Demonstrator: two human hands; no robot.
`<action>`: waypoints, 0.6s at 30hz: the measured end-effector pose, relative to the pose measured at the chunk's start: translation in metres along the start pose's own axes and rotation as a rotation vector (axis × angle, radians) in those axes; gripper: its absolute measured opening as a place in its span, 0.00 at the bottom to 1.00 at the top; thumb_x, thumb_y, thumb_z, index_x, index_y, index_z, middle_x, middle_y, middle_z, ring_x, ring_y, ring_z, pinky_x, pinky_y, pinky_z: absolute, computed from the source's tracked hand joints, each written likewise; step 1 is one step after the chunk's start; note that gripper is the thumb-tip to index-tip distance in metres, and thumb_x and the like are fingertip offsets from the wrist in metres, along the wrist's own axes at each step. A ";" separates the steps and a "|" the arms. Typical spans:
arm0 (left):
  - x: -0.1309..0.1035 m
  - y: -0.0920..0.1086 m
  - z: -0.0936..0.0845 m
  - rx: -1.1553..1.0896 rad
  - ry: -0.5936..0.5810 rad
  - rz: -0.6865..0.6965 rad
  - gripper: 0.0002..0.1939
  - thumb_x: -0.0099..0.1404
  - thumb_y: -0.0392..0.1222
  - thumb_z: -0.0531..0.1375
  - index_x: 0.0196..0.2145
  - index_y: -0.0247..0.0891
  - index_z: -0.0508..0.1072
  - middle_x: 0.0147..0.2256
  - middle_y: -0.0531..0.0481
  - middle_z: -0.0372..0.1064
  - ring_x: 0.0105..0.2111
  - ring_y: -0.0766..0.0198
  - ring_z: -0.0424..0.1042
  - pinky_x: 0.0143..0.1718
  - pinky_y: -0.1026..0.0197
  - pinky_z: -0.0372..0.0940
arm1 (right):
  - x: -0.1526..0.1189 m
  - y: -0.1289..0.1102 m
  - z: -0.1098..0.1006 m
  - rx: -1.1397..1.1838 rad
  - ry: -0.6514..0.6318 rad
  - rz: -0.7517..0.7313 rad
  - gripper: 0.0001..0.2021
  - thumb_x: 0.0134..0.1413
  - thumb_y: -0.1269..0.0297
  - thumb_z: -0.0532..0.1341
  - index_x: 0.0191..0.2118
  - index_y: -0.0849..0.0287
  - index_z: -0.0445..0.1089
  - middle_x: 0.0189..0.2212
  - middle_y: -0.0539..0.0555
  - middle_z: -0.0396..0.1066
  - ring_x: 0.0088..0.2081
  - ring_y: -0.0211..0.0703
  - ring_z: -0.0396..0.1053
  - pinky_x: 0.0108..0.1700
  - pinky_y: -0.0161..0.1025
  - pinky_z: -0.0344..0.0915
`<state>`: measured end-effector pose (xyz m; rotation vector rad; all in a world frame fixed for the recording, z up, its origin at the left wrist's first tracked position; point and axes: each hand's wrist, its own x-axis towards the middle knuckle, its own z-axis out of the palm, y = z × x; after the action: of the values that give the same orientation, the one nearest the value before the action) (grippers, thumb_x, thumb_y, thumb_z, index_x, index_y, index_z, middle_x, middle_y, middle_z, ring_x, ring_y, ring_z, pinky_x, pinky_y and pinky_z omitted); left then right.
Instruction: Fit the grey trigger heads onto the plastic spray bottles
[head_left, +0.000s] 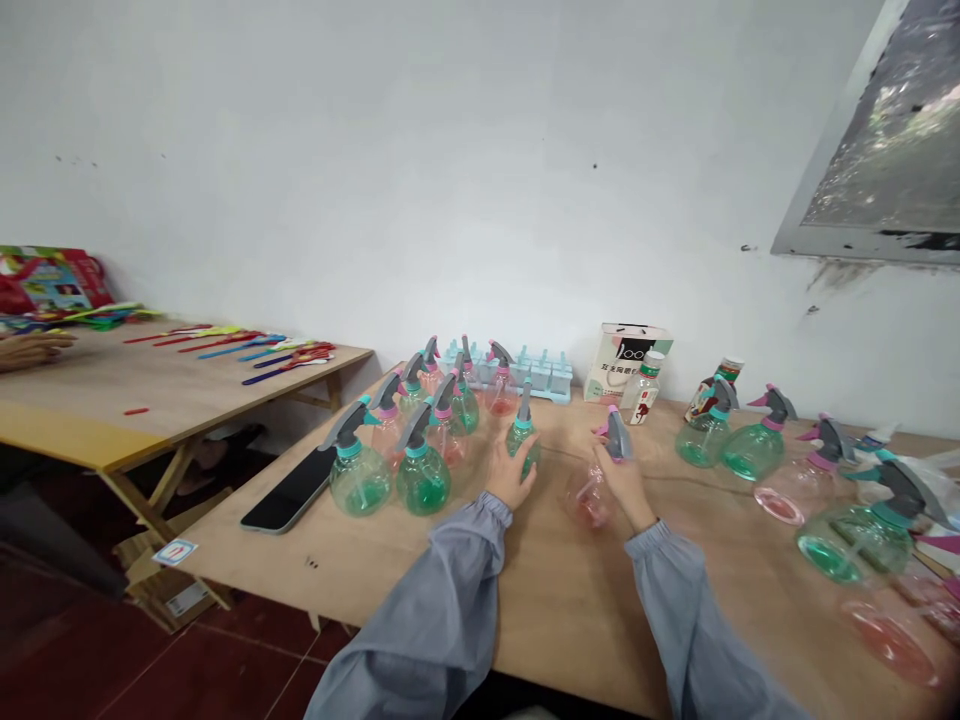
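My left hand (511,468) is wrapped round a green spray bottle (523,432) with a grey and teal trigger head, near the middle of the table. At its right, my right hand (624,486) grips a pink spray bottle (589,495) by the neck, below its grey and pink trigger head. The pink bottle looks slightly blurred. Left of my hands stands a group of green and pink spray bottles, among them a green one (424,480) close by. More spray bottles line the right side, including a green one (754,450) and a pink one (795,490).
A phone (289,490) lies at the table's left edge. Behind are a pale blue mould rack (551,378), a paper bag (611,360) and two labelled bottles, one clear (643,390). Another table (97,400) at left holds colourful strips, with another person's hand (34,350).
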<state>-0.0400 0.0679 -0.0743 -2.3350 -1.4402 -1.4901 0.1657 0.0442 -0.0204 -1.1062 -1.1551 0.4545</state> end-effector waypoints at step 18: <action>-0.001 -0.004 0.002 0.011 0.017 0.044 0.30 0.63 0.35 0.59 0.62 0.46 0.67 0.66 0.41 0.42 0.68 0.44 0.51 0.66 0.41 0.56 | -0.001 -0.055 -0.014 0.623 -0.030 0.349 0.16 0.32 0.63 0.74 0.32 0.53 0.75 0.33 0.47 0.80 0.28 0.37 0.74 0.29 0.33 0.73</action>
<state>-0.0416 0.0707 -0.0774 -2.3261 -1.3801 -1.4834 0.1653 0.0129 0.0274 -0.7455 -0.7574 1.0272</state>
